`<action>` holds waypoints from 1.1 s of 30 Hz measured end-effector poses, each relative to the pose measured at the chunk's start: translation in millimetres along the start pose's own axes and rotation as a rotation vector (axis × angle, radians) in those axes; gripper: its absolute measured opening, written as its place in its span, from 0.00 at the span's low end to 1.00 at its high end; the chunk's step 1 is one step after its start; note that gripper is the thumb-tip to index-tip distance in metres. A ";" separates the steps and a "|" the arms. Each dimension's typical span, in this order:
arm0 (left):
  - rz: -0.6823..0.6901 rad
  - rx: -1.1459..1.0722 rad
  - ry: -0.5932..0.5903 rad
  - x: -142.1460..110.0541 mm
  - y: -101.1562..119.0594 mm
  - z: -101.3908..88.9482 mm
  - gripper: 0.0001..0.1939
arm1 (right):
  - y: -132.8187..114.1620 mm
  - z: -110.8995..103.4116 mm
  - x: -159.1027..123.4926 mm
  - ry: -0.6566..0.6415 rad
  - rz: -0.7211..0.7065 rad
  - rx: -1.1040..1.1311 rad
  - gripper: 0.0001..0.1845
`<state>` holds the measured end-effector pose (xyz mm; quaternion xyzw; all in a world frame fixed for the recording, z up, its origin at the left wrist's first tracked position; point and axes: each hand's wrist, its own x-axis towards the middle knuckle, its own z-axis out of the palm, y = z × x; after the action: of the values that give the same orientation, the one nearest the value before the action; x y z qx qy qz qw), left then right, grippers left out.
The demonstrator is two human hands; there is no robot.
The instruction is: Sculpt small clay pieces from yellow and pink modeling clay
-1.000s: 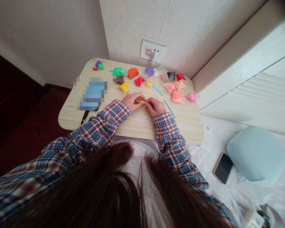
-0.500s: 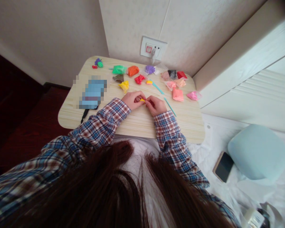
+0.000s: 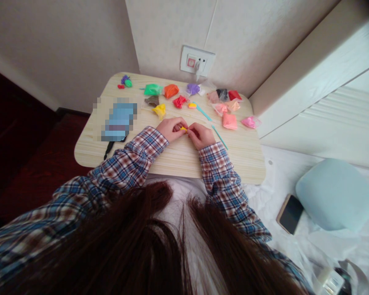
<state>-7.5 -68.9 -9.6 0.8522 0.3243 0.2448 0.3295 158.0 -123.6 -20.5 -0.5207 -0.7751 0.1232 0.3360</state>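
A: What is held?
B: A small soft yellow clay piece [image 3: 183,129] is pinched between the curled fingertips of the left hand [image 3: 171,128] and right hand [image 3: 203,135], mid-tabletop [image 3: 178,157].
A: Nearby?
B: Crinkled clay packets [image 3: 229,121] along the far edge.

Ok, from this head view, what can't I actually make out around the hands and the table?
- Yellow clay piece: mostly hidden between the left hand and right hand; shape unclear.
- Blue item on the table: blurred out.
- Near table edge: covered by hair and plaid sleeves.
- Small clay figures at the far corner: too small to identify.
- Device: cut off by the bottom edge.
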 end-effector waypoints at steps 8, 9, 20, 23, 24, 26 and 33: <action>-0.002 0.000 0.007 0.0 -2.8 1.5 0.09 | 1.7 1.1 -0.1 0.006 -0.014 0.013 0.13; -0.002 0.000 0.007 0.0 -2.9 1.5 0.09 | 1.7 1.1 -0.1 0.005 -0.015 0.014 0.13; 0.002 -0.003 0.006 0.4 -2.9 1.0 0.09 | -0.3 0.0 -0.7 0.013 -0.026 0.013 0.12; 0.001 -0.004 0.002 0.6 -3.4 1.3 0.09 | -0.4 0.4 -0.9 0.017 -0.025 0.009 0.12; 0.001 -0.004 0.001 0.6 -3.5 1.3 0.09 | -0.3 0.6 -1.0 0.018 -0.026 0.007 0.13; 0.002 -0.003 0.002 0.6 -3.7 1.4 0.08 | 0.2 0.9 -0.8 0.021 -0.028 0.005 0.13; 0.005 -0.004 -0.001 0.3 -2.4 1.0 0.08 | 2.3 0.8 -0.2 0.021 -0.043 0.005 0.13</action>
<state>-7.6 -67.7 -11.9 0.8526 0.3214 0.2458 0.3308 159.1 -122.6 -22.5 -0.5042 -0.7823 0.1126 0.3481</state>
